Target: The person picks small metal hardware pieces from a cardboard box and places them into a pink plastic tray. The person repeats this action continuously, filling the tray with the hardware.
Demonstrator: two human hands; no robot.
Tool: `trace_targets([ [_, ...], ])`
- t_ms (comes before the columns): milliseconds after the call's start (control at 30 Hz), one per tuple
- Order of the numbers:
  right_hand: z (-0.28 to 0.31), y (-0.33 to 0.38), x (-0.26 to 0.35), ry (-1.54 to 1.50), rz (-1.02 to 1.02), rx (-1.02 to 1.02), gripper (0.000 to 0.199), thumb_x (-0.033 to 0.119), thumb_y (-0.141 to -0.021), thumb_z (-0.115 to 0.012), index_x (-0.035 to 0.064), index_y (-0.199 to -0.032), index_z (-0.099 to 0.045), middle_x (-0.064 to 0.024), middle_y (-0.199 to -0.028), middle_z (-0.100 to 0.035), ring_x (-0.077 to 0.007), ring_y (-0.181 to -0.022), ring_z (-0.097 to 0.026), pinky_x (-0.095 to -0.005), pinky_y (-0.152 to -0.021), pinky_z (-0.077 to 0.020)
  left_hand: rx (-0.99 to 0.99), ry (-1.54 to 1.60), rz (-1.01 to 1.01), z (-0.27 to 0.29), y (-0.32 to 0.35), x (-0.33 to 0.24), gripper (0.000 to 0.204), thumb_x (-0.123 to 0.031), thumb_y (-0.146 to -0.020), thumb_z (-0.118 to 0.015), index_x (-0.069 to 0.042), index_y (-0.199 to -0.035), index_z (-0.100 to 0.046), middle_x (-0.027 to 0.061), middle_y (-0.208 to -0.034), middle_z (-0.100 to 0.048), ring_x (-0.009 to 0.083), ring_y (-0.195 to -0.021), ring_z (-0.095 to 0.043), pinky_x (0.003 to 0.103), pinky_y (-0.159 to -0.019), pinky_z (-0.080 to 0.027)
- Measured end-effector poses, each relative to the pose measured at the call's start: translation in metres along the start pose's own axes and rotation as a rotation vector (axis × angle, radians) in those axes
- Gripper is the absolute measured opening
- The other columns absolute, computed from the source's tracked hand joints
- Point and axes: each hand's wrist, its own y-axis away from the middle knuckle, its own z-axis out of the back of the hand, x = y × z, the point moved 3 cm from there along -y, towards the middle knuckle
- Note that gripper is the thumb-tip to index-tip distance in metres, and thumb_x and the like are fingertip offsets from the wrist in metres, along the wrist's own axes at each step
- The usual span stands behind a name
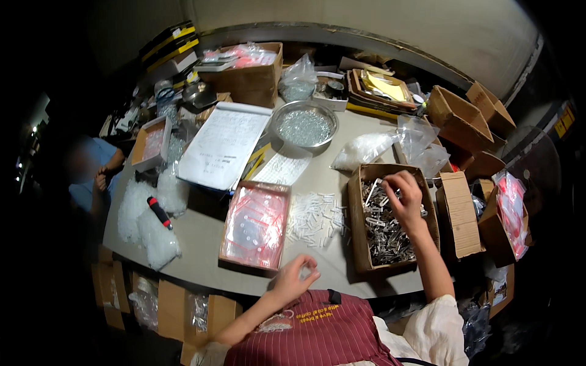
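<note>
My right hand (405, 198) reaches into a cardboard box (359, 244) filled with small metal parts (387, 241). Its thumb and forefinger pinch together at what looks like one slim metal part. Near the front edge of the table, my left hand (294, 279) is held with fingers curled toward the thumb. Anything between those fingertips is too small to make out. Just beyond it stands a shallow box (224, 259) of clear, pink-edged plastic bags (256, 226). Small whitish strips (317, 219) lie spread on the table between the two boxes.
Behind are a metal bowl (303, 125) of shiny bits, a clipboard with papers (226, 143) and a clear bag of white pieces (364, 150). A red-black tool (160, 212) lies on bags at left. Open cartons (459, 210) crowd the right. Another person (94, 171) sits at far left.
</note>
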Motion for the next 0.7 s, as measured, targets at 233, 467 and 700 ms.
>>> trace_targets([
  [233,-0.028,0.056,0.11,-0.444,-0.183,0.501,0.014,0.013,-0.086,-0.078,0.0009,-0.091,-0.074,-0.0092,-0.081,-0.064,-0.0214,-0.075,-0.063,-0.032,-0.069,-0.0489,-0.099,-0.291,-0.259,-0.002,-0.046,-0.056,0.036,-0.001,-0.075,-0.075,-0.004,-0.105,-0.055,0.0163,-0.095,-0.065,0.0386,-0.097,-0.063,0.045,-0.085,-0.05],
  [467,-0.06,0.063,0.146,0.173,0.2,0.591,0.028,0.016,-0.075,-0.078,0.0049,-0.094,-0.061,-0.0132,-0.093,-0.058,-0.0334,-0.091,-0.057,-0.0432,-0.084,-0.0441,-0.081,-0.401,-0.147,-0.019,-0.031,-0.001,0.04,-0.004,-0.075,-0.07,0.0,-0.111,-0.053,0.0239,-0.099,-0.064,0.045,-0.1,-0.06,0.052,-0.086,-0.049],
  [700,-0.054,0.051,0.146,-0.141,0.219,0.757,0.037,0.015,-0.069,-0.076,0.0085,-0.105,-0.067,-0.012,-0.108,-0.058,-0.0352,-0.111,-0.054,-0.0506,-0.106,-0.0362,0.054,0.105,0.037,-0.009,-0.03,-0.004,0.044,-0.005,-0.079,-0.074,0.001,-0.121,-0.061,0.0192,-0.108,-0.072,0.0314,-0.103,-0.07,0.041,-0.088,-0.054],
])
